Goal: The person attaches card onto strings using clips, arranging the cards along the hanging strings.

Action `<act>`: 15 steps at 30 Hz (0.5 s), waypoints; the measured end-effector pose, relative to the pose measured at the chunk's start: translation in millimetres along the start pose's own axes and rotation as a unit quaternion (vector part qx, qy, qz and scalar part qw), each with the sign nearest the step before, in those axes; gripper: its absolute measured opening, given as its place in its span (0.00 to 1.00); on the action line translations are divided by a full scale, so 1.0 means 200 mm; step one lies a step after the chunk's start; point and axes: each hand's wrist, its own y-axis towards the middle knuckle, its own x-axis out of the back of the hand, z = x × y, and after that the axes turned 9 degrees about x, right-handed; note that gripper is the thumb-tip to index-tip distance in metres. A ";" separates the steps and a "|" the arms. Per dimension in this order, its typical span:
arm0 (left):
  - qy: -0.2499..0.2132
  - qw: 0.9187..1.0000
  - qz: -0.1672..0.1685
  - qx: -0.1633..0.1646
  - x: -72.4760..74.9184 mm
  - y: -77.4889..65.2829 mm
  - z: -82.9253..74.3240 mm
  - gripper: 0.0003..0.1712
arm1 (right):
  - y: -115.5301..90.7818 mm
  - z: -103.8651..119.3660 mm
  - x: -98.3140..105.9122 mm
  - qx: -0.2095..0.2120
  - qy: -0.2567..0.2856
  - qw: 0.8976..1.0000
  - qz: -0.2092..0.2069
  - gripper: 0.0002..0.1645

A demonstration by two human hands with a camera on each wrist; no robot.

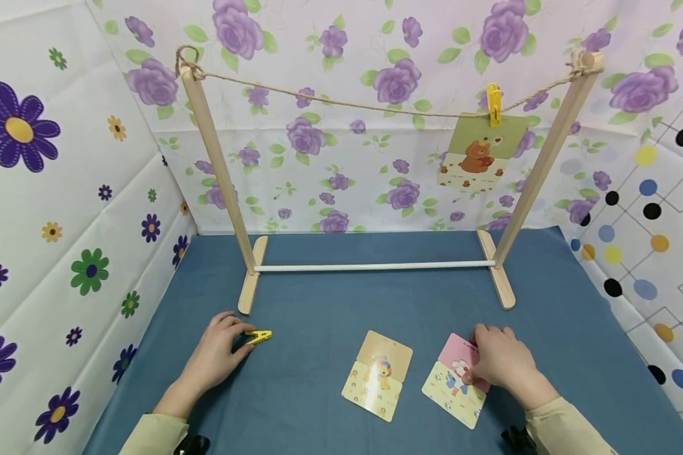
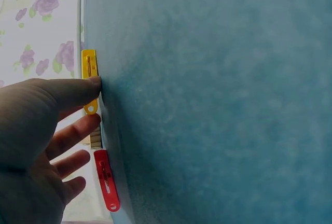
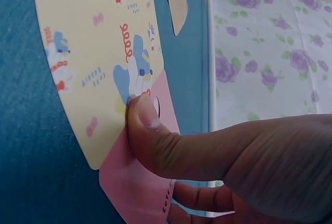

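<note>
At the left of the blue cloth, my left hand (image 1: 216,351) pinches a small yellow clothespin (image 1: 260,336) between thumb and index finger. Beside its other fingers, a red clothespin (image 2: 106,180) shows in the left wrist view; the hand hides it from the head view. My right hand (image 1: 503,357) grips the right edge of a pink and cream card (image 1: 452,395) with a rabbit picture, thumb on its face. Left of that card lies a tan and cream card (image 1: 378,376). A green bear card (image 1: 478,167) hangs from a yellow clothespin (image 1: 494,104) on the rope.
Beyond the hands stands a wooden frame with a left post (image 1: 219,167), a right post (image 1: 546,164) and a low white rod (image 1: 375,266). A sagging rope (image 1: 341,101) joins the post tops. Patterned cloth walls (image 1: 341,202) surround the blue tabletop (image 1: 296,392).
</note>
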 end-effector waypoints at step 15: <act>-0.019 0.999 -0.017 0.027 -0.01 0.02 0.00 0.17 | -0.01 -0.02 -0.01 -0.005 0.016 1.000 0.001 0.42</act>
